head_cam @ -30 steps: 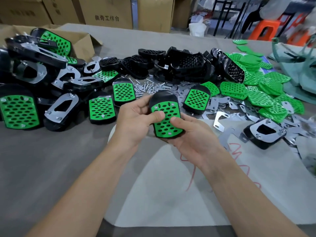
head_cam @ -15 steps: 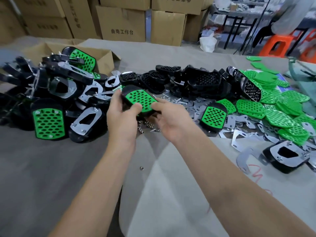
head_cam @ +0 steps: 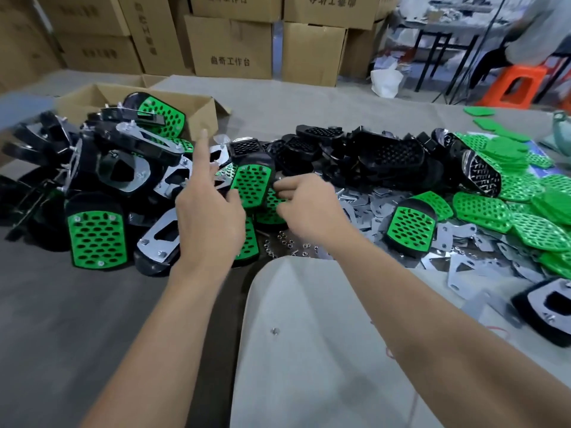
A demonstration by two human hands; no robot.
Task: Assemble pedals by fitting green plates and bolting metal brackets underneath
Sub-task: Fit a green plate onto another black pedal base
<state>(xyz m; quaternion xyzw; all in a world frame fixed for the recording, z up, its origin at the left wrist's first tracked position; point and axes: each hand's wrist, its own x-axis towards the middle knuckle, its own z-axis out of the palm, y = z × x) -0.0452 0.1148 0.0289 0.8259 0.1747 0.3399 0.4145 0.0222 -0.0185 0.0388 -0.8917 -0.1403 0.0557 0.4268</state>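
You are holding a pedal (head_cam: pixel 251 162) just above the middle of the heap at the far side of the grey table (head_cam: pixel 61 319), with its green plate (head_cam: pixel 251 188) facing up towards you. Its long axis is running near to far and leaning a little to the right, and its rounded black end is pointing away from you. Your left hand (head_cam: pixel 210 220) is lying loose against the pedal's left edge, with the thumb touching it and the index finger sticking straight up, so it is not gripping anything. Your right hand (head_cam: pixel 309 208) is curling its fingers against the pedal's right edge; whether they are actually pinching it is not clear. To the left, finished pedals (head_cam: pixel 95 236) are piling up in front of an open cardboard box (head_cam: pixel 197 109). To the right, loose green plates (head_cam: pixel 506 168) are lying in a mound, with flat metal brackets (head_cam: pixel 364 208) spreading between them and your right hand. Small nuts (head_cam: pixel 287 242) are lying scattered just near of the pedal, by the far edge of a pale sheet (head_cam: pixel 309 335).
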